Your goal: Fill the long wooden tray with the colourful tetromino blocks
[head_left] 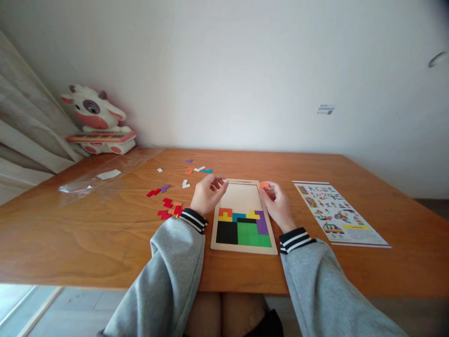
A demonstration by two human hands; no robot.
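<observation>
Sleeves (175, 267): two were seen, grey, with striped cuffs.
Right hand (278, 206): one orange piece (264, 186) was pinched by the fingertips, near the upper right corner of the board (245, 251).
Left hand (208, 194): fingers were half curled, loosely parted, at the board's upper left edge.
Board: one was laid between both hands, its lower part filled with coloured pieces.
Purple pieces (165, 188): two were scattered leftward.
Blue piece (207, 171): one was left beyond.
Printed sheet (338, 215): one was placed rightward.
Cow toy (100, 119): one was stood back left.
</observation>
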